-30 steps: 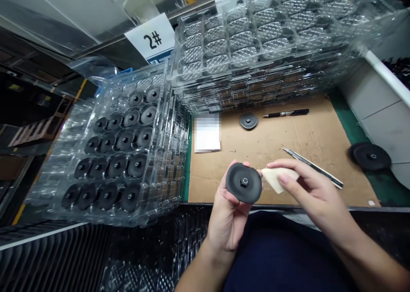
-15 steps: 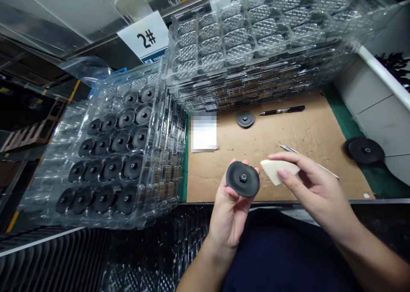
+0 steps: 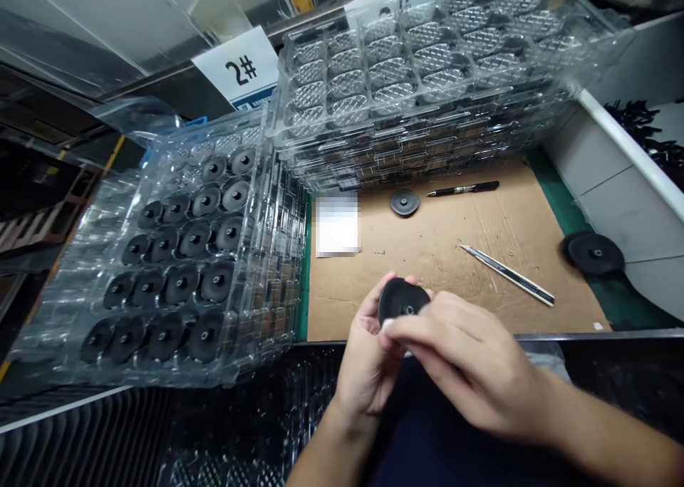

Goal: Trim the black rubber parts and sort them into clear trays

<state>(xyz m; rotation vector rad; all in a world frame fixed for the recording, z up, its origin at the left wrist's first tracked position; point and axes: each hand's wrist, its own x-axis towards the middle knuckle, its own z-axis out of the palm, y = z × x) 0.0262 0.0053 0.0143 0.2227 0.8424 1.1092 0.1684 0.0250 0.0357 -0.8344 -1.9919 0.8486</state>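
Note:
A round black rubber disc [image 3: 398, 298] with a small metal nut at its centre is held in my left hand [image 3: 368, 359], tilted up over the front edge of the cardboard. My right hand [image 3: 470, 359] lies across the disc's lower right side, its fingers closed on a cream-coloured pad [image 3: 387, 325]. Only a small bit of the pad shows at the fingertips, against the disc's rim. Beyond the hands, another black disc [image 3: 405, 202] rests on the cardboard sheet [image 3: 438, 238].
A clear tray [image 3: 154, 259] of black discs tops the left stack. Another stack of clear trays [image 3: 395, 102] stands behind. A pen [image 3: 464, 189], a cutter knife [image 3: 507, 275] and white paper [image 3: 338, 225] lie on the cardboard. More discs [image 3: 594, 252] sit right.
My right hand has moved left with the pad and now touches the disc. The disc is tilted more in my left hand. The whole knife now shows.

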